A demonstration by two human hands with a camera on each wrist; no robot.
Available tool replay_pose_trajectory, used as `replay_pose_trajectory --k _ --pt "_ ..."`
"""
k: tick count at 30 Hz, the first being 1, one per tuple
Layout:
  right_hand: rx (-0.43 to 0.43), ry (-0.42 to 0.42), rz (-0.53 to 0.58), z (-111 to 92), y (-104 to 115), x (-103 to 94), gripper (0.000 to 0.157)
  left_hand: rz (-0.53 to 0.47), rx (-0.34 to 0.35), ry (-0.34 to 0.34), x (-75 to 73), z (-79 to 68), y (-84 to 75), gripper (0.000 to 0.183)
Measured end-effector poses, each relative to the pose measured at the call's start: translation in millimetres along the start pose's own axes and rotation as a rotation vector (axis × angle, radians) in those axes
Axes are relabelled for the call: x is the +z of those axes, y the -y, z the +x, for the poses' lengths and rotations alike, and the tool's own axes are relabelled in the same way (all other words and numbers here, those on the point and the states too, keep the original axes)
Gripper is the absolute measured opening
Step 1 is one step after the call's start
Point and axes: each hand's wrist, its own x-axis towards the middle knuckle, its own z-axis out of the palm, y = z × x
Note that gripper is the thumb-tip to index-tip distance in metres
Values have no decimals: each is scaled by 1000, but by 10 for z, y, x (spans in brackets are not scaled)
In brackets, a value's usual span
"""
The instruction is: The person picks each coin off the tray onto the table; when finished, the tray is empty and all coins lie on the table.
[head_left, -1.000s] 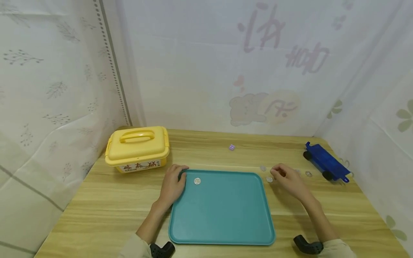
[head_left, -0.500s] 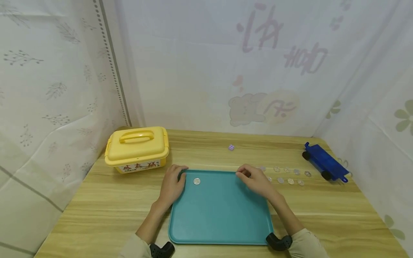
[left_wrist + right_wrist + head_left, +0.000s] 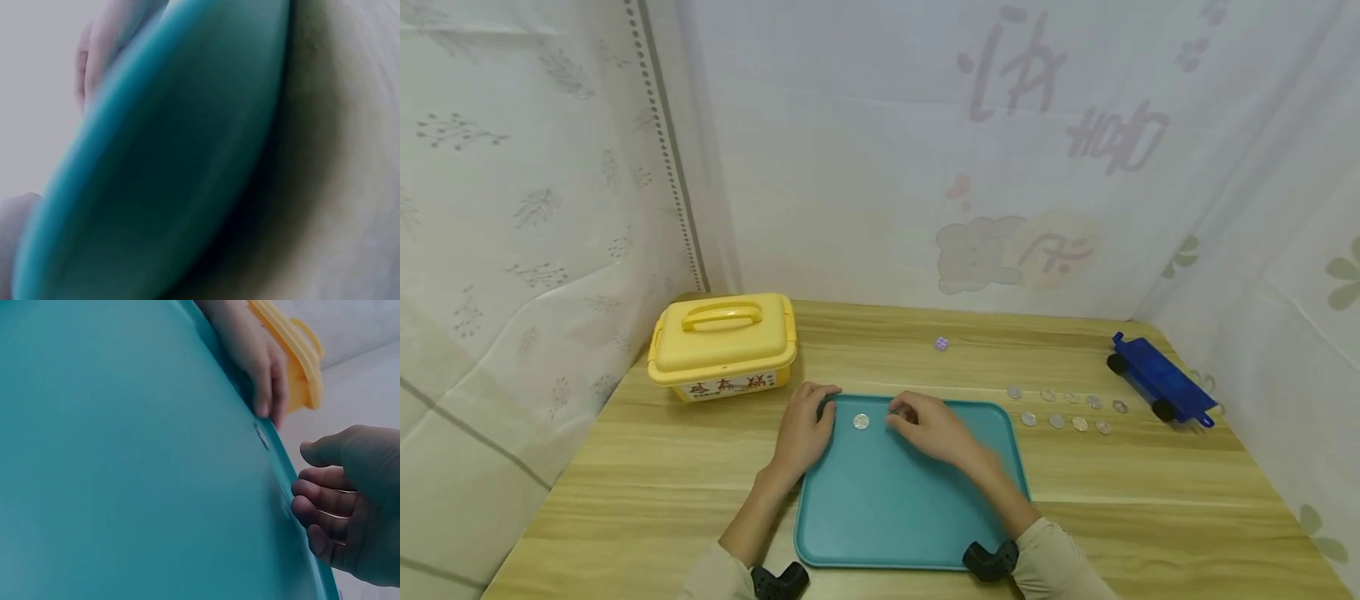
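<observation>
A teal tray (image 3: 910, 500) lies on the wooden table with a single silver coin (image 3: 861, 422) near its far left corner. My left hand (image 3: 803, 429) holds the tray's rim at that corner, thumb on the inner side; the right wrist view shows this left hand (image 3: 259, 369) over the edge beside the coin (image 3: 261, 436). My right hand (image 3: 931, 427) hovers over the tray just right of the coin, fingers loosely curved. Up close, the right hand (image 3: 350, 506) has thumb and fingers apart, with nothing visible between them. The left wrist view is mostly the blurred tray underside (image 3: 169, 162).
Several coins (image 3: 1057, 422) lie in two rows right of the tray. A yellow lidded box (image 3: 722, 346) stands at the back left. A blue wheeled toy cart (image 3: 1161, 379) is at the far right. A small purple block (image 3: 942, 343) sits behind the tray.
My right hand has moved left, from beside the coins on the table across the tray to near the tray's coin. The left hand stays at the rim.
</observation>
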Motion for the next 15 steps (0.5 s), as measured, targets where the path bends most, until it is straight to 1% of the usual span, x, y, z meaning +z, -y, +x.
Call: replay_pose_trajectory --k 5,10,13,15 --pt "-45 28 -63 104 109 130 25 9 -31 14 -10 -7 13 22" --pt "-52 37 -108 168 147 218 30 14 -22 37 -4 5 9 23" --pt "-61 30 -145 198 170 253 31 14 -20 34 -4 14 7 23" --pt "-75 20 -189 217 182 271 29 13 -20 35 -4 20 7 23"
